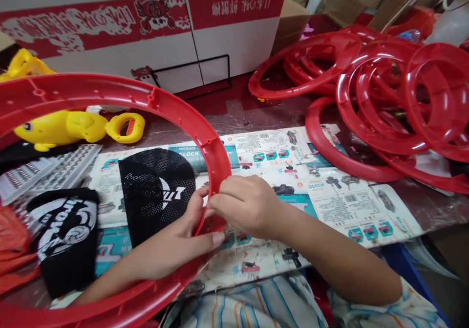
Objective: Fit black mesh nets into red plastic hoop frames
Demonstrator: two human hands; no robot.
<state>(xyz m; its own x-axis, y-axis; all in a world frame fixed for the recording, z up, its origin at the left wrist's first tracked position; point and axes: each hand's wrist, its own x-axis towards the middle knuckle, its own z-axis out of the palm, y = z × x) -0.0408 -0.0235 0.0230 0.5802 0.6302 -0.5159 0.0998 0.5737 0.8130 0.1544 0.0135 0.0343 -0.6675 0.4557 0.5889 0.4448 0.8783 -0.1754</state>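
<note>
A large red plastic ring (176, 115) stands tilted at the left, its ribbed inner side with small pegs facing me. My left hand (192, 225) reaches through it and closes around its near right side, thumb against the rim. My right hand (249, 201) is closed at the same spot, fingers pressed on the rim just above the left thumb; whether they also hold something small is hidden. Behind the left hand lies a black mesh piece (154, 191) with white print. Left of it is a black cloth piece (69, 220) with a white printed logo.
More red rings (381, 142) are heaped at the right. A flattened printed cardboard sheet (330, 210) covers the table. A white and red carton (234, 39) stands behind a black wire frame (229, 69). Yellow toys (66, 127), clear trays (73, 171) and orange material (14, 240) lie left.
</note>
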